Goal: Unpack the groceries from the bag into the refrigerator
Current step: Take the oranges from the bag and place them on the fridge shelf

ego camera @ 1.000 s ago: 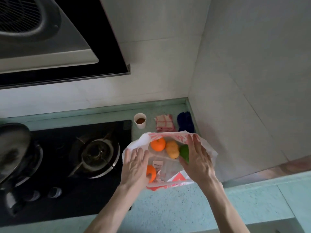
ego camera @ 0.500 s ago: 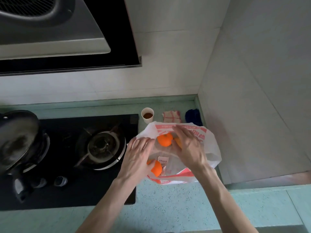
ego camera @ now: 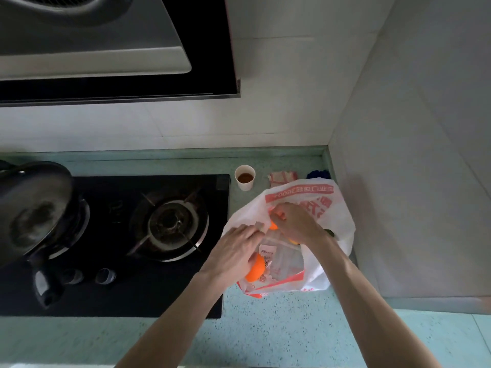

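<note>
While both forearms reach out over the green counter, the plastic bag lies slumped beside the stove, its mouth gaping. Nearest me, the left hand lies flat, fingers together, pressing the thin film down by one orange and a clear labelled packet; it grips nothing that I can see. Beyond it, the right hand is curled inside the bag over a second orange; whether it has closed on it I cannot tell. That film looks limp and slippery, so it probably needs pinning. The fruit seems firm, light and apt to roll, best cupped whole. A paper cup stands behind.
</note>
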Demonstrator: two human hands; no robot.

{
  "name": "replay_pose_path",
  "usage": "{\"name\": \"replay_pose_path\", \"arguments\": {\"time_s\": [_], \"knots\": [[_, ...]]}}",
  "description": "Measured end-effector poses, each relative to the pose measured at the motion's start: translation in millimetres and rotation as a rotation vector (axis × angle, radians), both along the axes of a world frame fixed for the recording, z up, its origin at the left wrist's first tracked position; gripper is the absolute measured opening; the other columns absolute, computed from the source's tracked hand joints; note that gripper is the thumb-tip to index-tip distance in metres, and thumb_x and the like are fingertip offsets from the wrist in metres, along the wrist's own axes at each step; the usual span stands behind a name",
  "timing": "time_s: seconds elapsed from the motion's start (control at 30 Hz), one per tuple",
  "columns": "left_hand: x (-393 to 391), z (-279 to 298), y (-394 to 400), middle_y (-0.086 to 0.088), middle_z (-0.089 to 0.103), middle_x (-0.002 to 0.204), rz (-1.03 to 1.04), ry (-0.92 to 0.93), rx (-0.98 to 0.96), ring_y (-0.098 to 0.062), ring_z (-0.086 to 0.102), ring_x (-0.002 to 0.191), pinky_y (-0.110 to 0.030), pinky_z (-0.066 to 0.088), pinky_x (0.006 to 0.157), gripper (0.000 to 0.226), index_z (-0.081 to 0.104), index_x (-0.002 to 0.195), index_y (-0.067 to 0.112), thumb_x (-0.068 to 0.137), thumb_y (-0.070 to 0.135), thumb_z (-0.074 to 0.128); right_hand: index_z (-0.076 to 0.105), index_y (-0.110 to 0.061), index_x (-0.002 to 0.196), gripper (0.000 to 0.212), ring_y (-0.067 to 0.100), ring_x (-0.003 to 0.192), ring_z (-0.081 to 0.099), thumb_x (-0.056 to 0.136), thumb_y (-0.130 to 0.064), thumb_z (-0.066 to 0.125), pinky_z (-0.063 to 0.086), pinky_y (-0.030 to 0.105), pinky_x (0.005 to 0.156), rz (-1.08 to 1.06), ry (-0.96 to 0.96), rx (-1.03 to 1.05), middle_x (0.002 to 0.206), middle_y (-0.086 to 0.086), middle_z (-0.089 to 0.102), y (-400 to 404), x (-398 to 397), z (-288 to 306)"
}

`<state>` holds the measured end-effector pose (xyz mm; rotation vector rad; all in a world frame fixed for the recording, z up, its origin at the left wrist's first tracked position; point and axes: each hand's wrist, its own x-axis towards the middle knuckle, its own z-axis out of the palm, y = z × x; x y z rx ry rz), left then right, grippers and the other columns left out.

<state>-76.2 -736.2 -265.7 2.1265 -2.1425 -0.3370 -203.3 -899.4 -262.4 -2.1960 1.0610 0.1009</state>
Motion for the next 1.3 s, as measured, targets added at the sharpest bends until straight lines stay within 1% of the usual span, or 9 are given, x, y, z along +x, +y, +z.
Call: {"name": "replay_pose_path", "arguments": {"time_s": [0.23,0.4,0.57,0.63,0.77,0.9,1.0,1.17,1.3], "knots": [[16.4,-13.7,2.9,-0.003,0.062,0.125,0.105,-0.115,0.007,-0.024,0.06,0.12,-0.038,0.047,0.107,0.063,0.052,0.134,0.017,0.084,0.05,0.071,0.032,-0.027,0.155,0.067,0.028,0.146,0.036,0.094,-0.031,0.059,0.038,0.055,0.116,0.038,-0.029,-0.059,0.161,0.001,0.035,-3.9,2.3,-6.7],[13.7,-13.3,3.5,-0.001,0.059,0.121,0.14,-0.119,-0.086,-0.025,0.058,0.119,-0.038,0.046,0.106,0.062,0.055,0.126,0.02,0.077,0.051,0.076,0.047,-0.025,0.144,0.054,0.027,0.13,0.055,0.095,-0.036,0.066,0.046,0.045,0.107,-0.012,0.168,-0.199,0.143,0.003,0.057,1.1,7.4,-16.9],[0.3,-13.2,7.9,0.005,0.054,0.113,0.03,0.016,-0.179,-0.015,0.056,0.105,-0.031,0.049,0.099,0.031,0.058,0.115,0.022,0.087,0.03,0.069,0.044,-0.02,0.144,0.069,0.033,0.135,0.051,0.09,-0.057,0.066,0.038,0.048,0.116,-0.061,0.336,-0.322,0.145,0.009,0.055,4.3,12.8,-44.5],[-4.1,-14.1,9.9,0.005,0.055,0.112,-0.059,0.027,-0.187,-0.015,0.056,0.102,-0.033,0.05,0.096,0.02,0.062,0.11,0.02,0.091,0.027,0.065,0.049,-0.019,0.139,0.068,0.033,0.128,0.056,0.087,-0.058,0.068,0.041,0.049,0.113,-0.059,0.328,-0.376,0.137,0.01,0.061,5.1,12.4,-53.3],[-9.2,-17.2,13.3,0.006,0.057,0.117,-0.07,0.029,-0.167,-0.012,0.057,0.109,-0.03,0.049,0.103,0.025,0.065,0.116,0.02,0.092,0.025,0.067,0.045,-0.018,0.137,0.063,0.032,0.121,0.059,0.084,-0.028,0.077,0.044,0.048,0.109,-0.035,0.293,-0.357,0.131,0.01,0.063,7.5,13.8,-63.7],[-9.6,-13.0,12.7,0.004,0.056,0.114,0.015,0.002,-0.218,-0.014,0.056,0.107,-0.033,0.051,0.098,0.026,0.066,0.116,0.018,0.091,0.023,0.068,0.055,-0.016,0.127,0.074,0.032,0.107,0.068,0.072,-0.056,0.085,0.051,0.049,0.101,-0.132,0.152,-0.384,0.116,0.01,0.071,13.7,10.3,-71.1],[-8.5,-6.1,11.3,0.0,0.054,0.107,0.078,-0.039,-0.261,-0.019,0.053,0.101,-0.036,0.051,0.089,0.03,0.068,0.119,0.018,0.089,0.017,0.07,0.052,-0.016,0.132,0.085,0.031,0.114,0.065,0.072,-0.071,0.076,0.048,0.047,0.104,-0.161,0.097,-0.352,0.123,0.008,0.068,19.7,1.3,-67.0],[-20.5,3.5,0.1,0.002,0.063,0.107,0.012,0.089,-0.168,-0.015,0.06,0.089,-0.03,0.053,0.082,0.046,0.061,0.133,0.02,0.089,0.008,0.07,0.054,-0.008,0.13,0.085,0.037,0.111,0.065,0.069,-0.06,0.083,0.05,0.051,0.1,-0.222,0.056,-0.382,0.12,0.016,0.068,32.1,-24.8,-49.7],[-28.5,-2.2,-9.2,0.0,0.063,0.116,0.024,0.142,-0.037,-0.018,0.062,0.104,-0.031,0.051,0.085,0.034,0.058,0.131,0.017,0.098,0.017,0.061,0.052,-0.009,0.134,0.082,0.041,0.108,0.066,0.072,-0.047,0.087,0.055,0.053,0.091,-0.233,-0.004,-0.377,0.122,0.019,0.065,46.7,-48.3,-21.6]]}}
